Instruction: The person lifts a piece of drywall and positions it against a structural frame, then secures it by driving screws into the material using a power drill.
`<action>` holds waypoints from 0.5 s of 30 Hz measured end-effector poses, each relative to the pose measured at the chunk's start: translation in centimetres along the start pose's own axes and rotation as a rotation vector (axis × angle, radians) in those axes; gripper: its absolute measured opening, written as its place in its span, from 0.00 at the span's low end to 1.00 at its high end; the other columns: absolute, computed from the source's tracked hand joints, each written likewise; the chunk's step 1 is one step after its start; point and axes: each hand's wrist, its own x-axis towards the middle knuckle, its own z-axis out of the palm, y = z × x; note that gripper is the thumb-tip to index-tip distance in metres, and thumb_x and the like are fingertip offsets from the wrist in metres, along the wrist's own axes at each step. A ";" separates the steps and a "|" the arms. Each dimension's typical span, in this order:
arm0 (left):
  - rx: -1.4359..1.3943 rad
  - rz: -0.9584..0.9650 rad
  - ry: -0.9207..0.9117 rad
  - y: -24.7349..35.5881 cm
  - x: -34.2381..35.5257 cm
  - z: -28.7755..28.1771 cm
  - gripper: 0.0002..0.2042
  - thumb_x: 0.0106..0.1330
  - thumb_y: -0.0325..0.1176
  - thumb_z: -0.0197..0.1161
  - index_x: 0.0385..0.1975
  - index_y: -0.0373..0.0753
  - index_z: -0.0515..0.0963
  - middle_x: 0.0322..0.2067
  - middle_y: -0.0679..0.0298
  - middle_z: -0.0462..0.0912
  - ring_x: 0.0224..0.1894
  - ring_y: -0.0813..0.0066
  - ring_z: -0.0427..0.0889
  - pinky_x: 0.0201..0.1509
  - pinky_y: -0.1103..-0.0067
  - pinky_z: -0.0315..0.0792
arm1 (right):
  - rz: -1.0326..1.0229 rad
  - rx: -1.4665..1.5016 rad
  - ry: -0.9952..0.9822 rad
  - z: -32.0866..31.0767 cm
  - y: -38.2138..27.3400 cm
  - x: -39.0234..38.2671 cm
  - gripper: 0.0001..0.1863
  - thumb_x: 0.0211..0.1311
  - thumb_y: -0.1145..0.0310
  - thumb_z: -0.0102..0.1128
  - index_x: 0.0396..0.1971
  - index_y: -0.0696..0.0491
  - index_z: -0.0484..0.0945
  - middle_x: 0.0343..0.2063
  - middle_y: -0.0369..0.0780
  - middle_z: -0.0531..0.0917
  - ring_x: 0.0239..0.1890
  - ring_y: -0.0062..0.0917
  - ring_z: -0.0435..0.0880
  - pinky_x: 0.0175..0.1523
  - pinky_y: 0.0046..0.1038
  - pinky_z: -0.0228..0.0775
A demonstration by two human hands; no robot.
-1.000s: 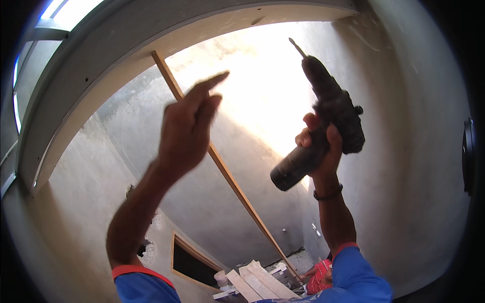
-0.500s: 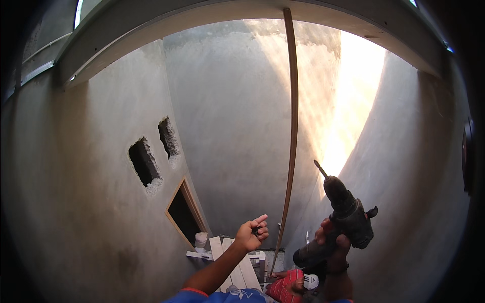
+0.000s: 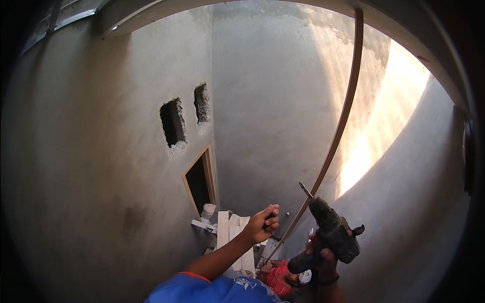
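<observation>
My right hand (image 3: 322,255) grips a dark cordless drill (image 3: 333,227) by its handle. The drill's bit (image 3: 305,190) points up and to the left, and in the picture its tip overlaps a long wooden strip (image 3: 348,96). My left hand (image 3: 262,223) is raised to the left of the drill, its fingers curled in. What it holds, if anything, is hidden. The strip runs from the beam above down to the lower middle. Near its bottom end, below me, are the hands of another person in a red shirt (image 3: 278,282) and white cap (image 3: 305,276).
White planks (image 3: 234,230) form a platform below, beside a white bucket (image 3: 207,211). The left wall (image 3: 101,151) has two rough-cut holes, the nearer one (image 3: 173,122) larger, above a wood-framed opening (image 3: 210,171). Overhead a beam (image 3: 394,25) crosses. Sunlight falls on the right wall.
My view has swung, so walls and strip appear farther right, and the strip leans more. The drill appears lower and slightly left, nearer my left hand. My left fingers have curled in more.
</observation>
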 end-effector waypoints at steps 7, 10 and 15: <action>0.011 0.078 0.167 -1.8 -0.9 1.6 0.15 0.68 0.49 0.53 0.41 0.43 0.72 0.20 0.72 0.67 0.16 0.86 0.59 0.17 0.85 0.51 | 0.074 -0.072 0.000 -1.9 -0.5 -1.3 0.32 0.48 0.62 0.66 0.53 0.60 0.68 0.46 0.43 0.78 0.35 0.27 0.79 0.39 0.28 0.75; -0.026 0.086 0.245 -2.2 -1.6 2.1 0.11 0.72 0.39 0.48 0.42 0.41 0.73 0.19 0.71 0.66 0.16 0.84 0.60 0.17 0.85 0.51 | 0.118 -0.035 -0.045 -2.6 -0.5 -0.9 0.32 0.48 0.61 0.66 0.53 0.60 0.68 0.45 0.43 0.78 0.34 0.26 0.79 0.39 0.28 0.74; -0.057 0.157 0.204 -3.0 -2.2 1.9 0.15 0.58 0.23 0.49 0.46 0.38 0.72 0.22 0.67 0.70 0.16 0.81 0.62 0.17 0.84 0.54 | 0.155 -0.063 -0.085 -4.1 -1.1 -1.6 0.32 0.50 0.62 0.64 0.54 0.60 0.68 0.48 0.44 0.78 0.35 0.25 0.78 0.40 0.28 0.73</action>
